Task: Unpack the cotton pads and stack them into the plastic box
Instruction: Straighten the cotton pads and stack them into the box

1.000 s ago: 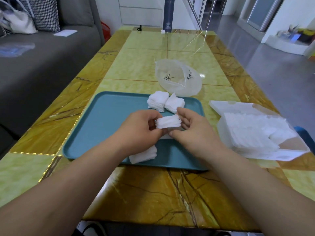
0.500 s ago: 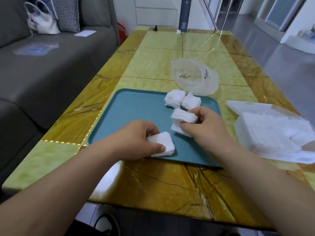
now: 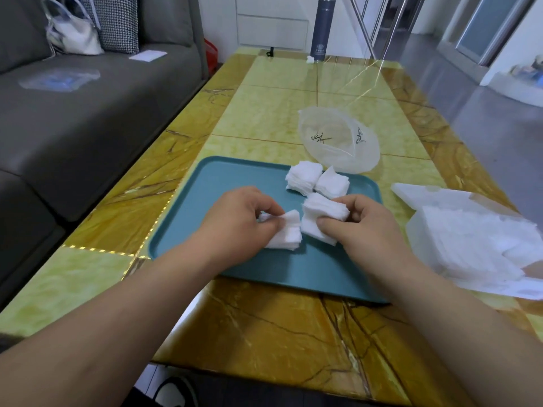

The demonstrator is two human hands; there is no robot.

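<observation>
Left hand [image 3: 238, 221] moved its pinched, half-hidden pads [image 3: 286, 235] beside stack [image 3: 321, 212] right hand [image 3: 367, 227] pinches.

Four stacks of cotton pads [image 3: 304, 177] in play here: two side by side at the back of the one teal tray [image 3: 235, 177], one in the left hand [image 3: 238, 221], one in the right hand [image 3: 364, 227], so that's two hands on the job. Off the tray we've got one clear plastic container [image 3: 338, 142], one opened white pack [image 3: 470, 239] and one dark flask [image 3: 321, 29] at the far end of the surface [image 3: 279, 327].
</observation>
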